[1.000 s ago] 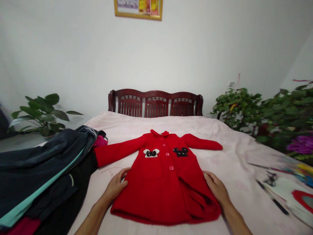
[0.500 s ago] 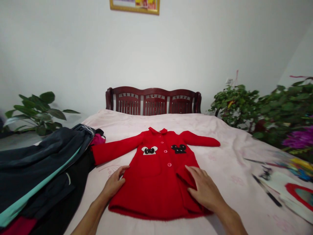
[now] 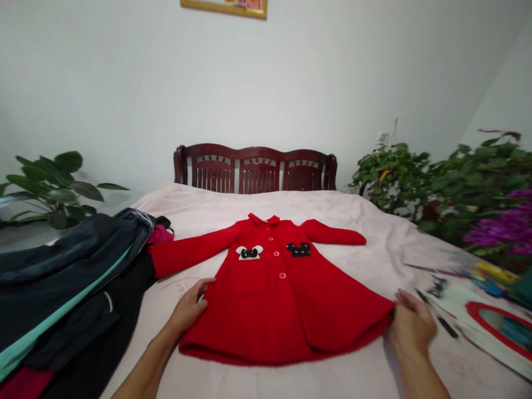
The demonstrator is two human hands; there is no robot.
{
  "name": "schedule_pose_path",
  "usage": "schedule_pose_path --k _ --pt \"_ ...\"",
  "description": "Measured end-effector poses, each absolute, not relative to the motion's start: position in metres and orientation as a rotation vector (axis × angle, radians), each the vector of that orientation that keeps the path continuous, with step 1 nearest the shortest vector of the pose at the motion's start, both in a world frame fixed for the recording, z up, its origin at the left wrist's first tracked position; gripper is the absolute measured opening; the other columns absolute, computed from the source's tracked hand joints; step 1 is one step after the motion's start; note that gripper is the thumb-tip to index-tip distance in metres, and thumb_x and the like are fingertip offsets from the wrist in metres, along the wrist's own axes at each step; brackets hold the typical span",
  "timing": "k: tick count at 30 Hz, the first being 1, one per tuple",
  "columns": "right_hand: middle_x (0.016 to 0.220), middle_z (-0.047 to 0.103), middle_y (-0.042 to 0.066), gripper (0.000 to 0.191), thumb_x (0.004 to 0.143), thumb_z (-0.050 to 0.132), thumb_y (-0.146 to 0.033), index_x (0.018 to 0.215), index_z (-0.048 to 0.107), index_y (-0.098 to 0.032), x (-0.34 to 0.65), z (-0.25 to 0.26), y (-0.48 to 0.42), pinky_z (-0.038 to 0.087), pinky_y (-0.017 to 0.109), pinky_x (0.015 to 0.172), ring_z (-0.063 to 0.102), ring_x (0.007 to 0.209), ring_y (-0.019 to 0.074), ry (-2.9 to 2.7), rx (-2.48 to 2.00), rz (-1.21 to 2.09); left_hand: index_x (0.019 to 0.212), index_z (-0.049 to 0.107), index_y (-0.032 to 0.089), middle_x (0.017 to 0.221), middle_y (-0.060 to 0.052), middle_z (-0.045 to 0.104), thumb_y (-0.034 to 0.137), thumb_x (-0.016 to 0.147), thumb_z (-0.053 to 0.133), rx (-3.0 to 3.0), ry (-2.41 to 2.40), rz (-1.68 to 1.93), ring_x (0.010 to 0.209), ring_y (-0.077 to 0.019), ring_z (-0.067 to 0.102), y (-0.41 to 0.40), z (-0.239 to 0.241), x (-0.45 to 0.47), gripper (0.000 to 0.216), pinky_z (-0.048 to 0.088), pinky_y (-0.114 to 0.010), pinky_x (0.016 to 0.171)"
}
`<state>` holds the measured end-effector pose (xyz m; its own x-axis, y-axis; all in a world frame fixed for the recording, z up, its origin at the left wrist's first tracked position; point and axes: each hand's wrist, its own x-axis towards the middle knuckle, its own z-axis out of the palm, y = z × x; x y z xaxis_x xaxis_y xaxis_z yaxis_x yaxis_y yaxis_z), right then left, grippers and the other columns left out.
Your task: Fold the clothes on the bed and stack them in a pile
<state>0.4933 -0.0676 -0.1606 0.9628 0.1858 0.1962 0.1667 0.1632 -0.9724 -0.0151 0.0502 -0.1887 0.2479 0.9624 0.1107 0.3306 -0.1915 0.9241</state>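
Across the pale pink bed sheet lies a red coat, front up, with its collar away from the person and its hem near; the broad sheet seems to serve it as flat support. At the coat's left edge is the left hand, its thumb and fingers a little apart and touching the cloth, perhaps to steady it; whether they grip, I cannot tell. At the coat's right hem corner, the fingers of the right hand appear to hold the cloth, which is probably why the skirt spreads wide there. The coat looks thick and felted, with a fuzzy hem, 4 round buttons and 2 eared patches, 1 white and 1 black. Left of the coat, dark clothes with a pale green stripe lie loosely heaped; the coat's left-side sleeve reaches them.
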Motion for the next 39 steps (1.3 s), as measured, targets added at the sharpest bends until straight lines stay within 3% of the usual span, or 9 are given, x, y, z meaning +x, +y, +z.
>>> schedule_pose_path --k 5,10,14,18,21,25,28,31,39 --pt "0.097 0.07 0.008 0.034 0.072 0.045 -0.018 0.094 0.071 -0.019 0.457 -0.141 -0.076 0.045 0.044 0.093 0.061 0.094 0.0255 -1.035 -1.662 -0.532 0.124 0.057 0.019 0.123 -0.004 0.069 0.016 0.059 0.045 1.772 1.266 0.938 0.117 -0.0229 0.063 0.051 -0.191 -0.016 0.066 0.046 -0.036 0.105" --pt "0.094 0.074 0.005 0.034 0.075 0.047 -0.011 0.091 0.073 -0.024 0.419 -0.126 -0.072 0.042 0.04 0.087 0.062 0.095 0.0248 -1.636 -1.777 -0.614 0.122 0.059 0.019 0.126 -0.005 0.067 0.01 0.06 0.044 1.95 1.381 0.884 0.123 -0.0219 0.059 0.051 -0.19 -0.015 0.065 0.039 -0.038 0.112" --pt "0.083 0.075 0.005 0.033 0.072 0.047 -0.01 0.077 0.075 -0.027 0.437 -0.127 -0.077 0.041 0.042 0.082 0.063 0.086 0.0263 -1.586 -2.047 -0.528 0.12 0.063 0.019 0.128 -0.006 0.066 0.005 0.065 0.045 2.181 1.534 0.805 0.125 -0.0214 0.057 0.044 -0.183 -0.014 0.06 0.038 -0.039 0.114" --pt "0.079 0.073 0.007 0.034 0.07 0.046 -0.016 0.077 0.077 -0.026 0.465 -0.124 -0.091 0.043 0.042 0.078 0.063 0.08 0.028 -1.274 -2.052 -0.439 0.119 0.067 0.02 0.133 -0.01 0.062 0.003 0.074 0.048 2.396 1.811 0.754 0.129 -0.0281 0.054 0.025 -0.166 -0.003 0.052 0.039 -0.048 0.112" --pt "0.084 0.072 0.006 0.028 0.072 0.045 -0.019 0.076 0.073 -0.023 0.452 -0.119 -0.093 0.046 0.04 0.084 0.064 0.087 0.0256 -1.185 -1.696 -0.269 0.117 0.068 0.023 0.135 -0.009 0.062 0.007 0.081 0.05 2.542 1.686 0.896 0.132 -0.0291 0.052 -0.001 -0.153 0.026 0.044 0.038 -0.052 0.113" --pt "0.09 0.07 0.005 0.02 0.077 0.055 -0.027 0.087 0.071 -0.021 0.399 -0.119 -0.08 0.05 0.033 0.082 0.064 0.087 0.0205 -1.507 -1.38 0.416 0.129 0.061 0.028 0.142 -0.007 0.058 0.025 0.084 0.062 2.622 1.202 0.916 0.136 -0.027 0.049 -0.04 -0.153 0.085 0.045 0.044 -0.047 0.111" --pt "0.094 0.067 0.003 0.032 0.07 0.06 -0.017 0.099 0.071 -0.02 0.373 -0.13 -0.074 0.049 0.027 0.075 0.062 0.082 0.0159 -1.774 -1.377 0.842 0.139 0.054 0.026 0.15 -0.01 0.049 0.029 0.074 0.074 2.667 1.093 0.773 0.138 -0.0317 0.045 -0.058 -0.164 0.12 0.069 0.041 -0.052 0.113" --pt "0.091 0.063 0.0 0.042 0.061 0.061 -0.01 0.102 0.069 -0.02 0.368 -0.145 -0.073 0.047 0.023 0.067 0.057 0.076 0.0122 -1.789 -1.403 1.105 0.138 0.056 0.026 0.148 -0.01 0.052 0.031 0.081 0.07 2.65 1.156 0.613 0.136 -0.0311 0.048 -0.061 -0.172 0.134 0.059 0.038 -0.052 0.115" --pt "0.077 0.065 -0.002 0.022 0.063 0.064 -0.011 0.083 0.066 -0.019 0.37 -0.142 -0.075 0.04 0.021 0.06 0.057 0.069 0.0117 -1.87 -1.53 0.961 0.141 0.052 0.033 0.154 -0.008 0.045 0.048 0.085 0.067 2.7 1.103 0.403 0.142 -0.034 0.04 -0.061 -0.177 0.129 0.06 0.032 -0.057 0.117"
